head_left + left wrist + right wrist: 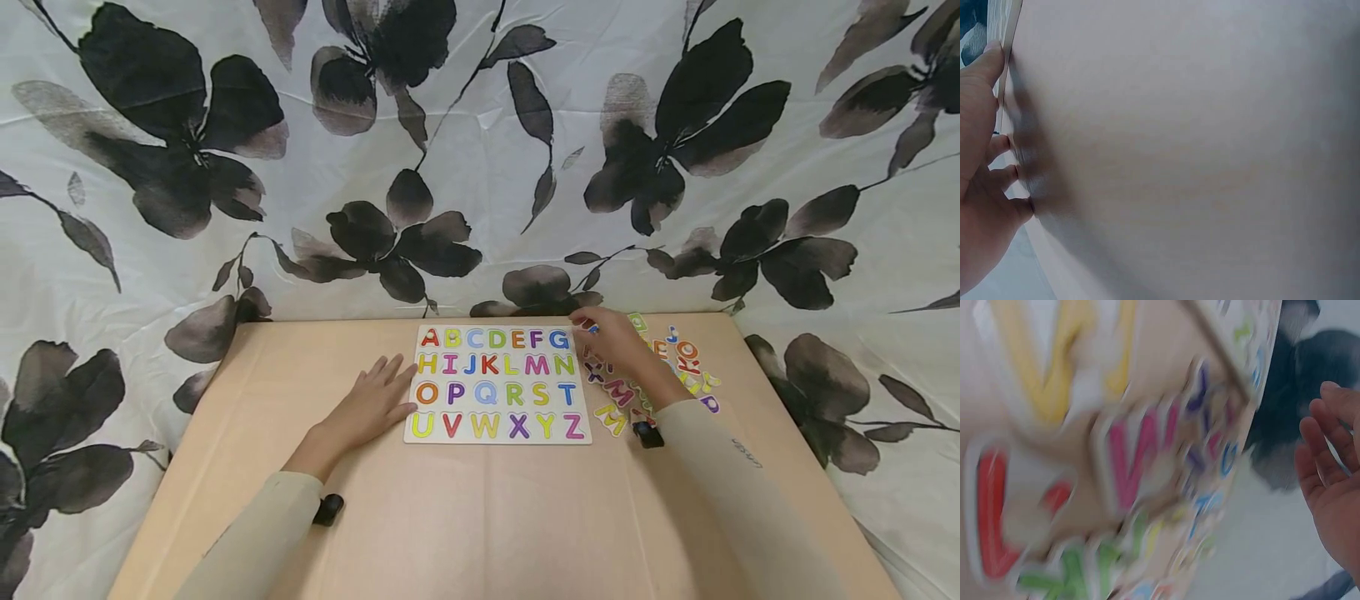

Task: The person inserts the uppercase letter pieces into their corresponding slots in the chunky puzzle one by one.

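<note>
A white alphabet board with rows of coloured letters from A to Z lies flat. My left hand spreads along its left edge, the thumb at the lower part of that side. In the left wrist view, the left hand's thumb touches the board's rim while the other fingertips meet the tabletop. My right hand hovers over loose letter pieces by the board's upper right corner. In the right wrist view the right hand has lightly bent fingers, and no piece shows in them. A pink letter M lies below it.
More loose letters, among them a yellow M and a purple letter, lie heaped and overlapping right of the board. All sit on a tan tabletop. Behind its far edge hangs a white cloth with dark flowers.
</note>
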`<state>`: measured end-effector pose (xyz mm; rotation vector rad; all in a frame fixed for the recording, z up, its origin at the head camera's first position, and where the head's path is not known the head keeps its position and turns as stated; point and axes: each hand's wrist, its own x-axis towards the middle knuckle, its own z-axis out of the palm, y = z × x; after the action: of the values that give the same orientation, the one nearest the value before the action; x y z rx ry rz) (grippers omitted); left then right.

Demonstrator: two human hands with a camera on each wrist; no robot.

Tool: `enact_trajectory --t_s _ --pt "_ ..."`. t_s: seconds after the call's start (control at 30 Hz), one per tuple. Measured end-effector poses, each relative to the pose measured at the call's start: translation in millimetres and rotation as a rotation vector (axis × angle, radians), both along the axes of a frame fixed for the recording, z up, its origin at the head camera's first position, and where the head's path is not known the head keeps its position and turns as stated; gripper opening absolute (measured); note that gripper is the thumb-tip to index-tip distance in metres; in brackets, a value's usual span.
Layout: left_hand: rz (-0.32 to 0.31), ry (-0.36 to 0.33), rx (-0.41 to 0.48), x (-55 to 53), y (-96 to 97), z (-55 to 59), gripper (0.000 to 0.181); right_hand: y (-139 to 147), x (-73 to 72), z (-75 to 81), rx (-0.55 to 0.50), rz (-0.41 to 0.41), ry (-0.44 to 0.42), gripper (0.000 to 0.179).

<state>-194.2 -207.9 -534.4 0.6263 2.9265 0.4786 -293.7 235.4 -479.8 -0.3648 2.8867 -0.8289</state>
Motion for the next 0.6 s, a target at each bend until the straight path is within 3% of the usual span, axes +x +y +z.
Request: enact_trajectory --t_s 0.33,0.6 --pt "-0.011 -0.016 0.000 3.9 -2.6 0.5 0.072 52 3.9 -10.9 0.037 -0.122 -0.072 0.040" --pt "-0.019 -0.012 -0.002 6.1 -4.6 3.3 0.072 69 -1.4 -16.8 0.121 -0.122 -0.083 0.033"
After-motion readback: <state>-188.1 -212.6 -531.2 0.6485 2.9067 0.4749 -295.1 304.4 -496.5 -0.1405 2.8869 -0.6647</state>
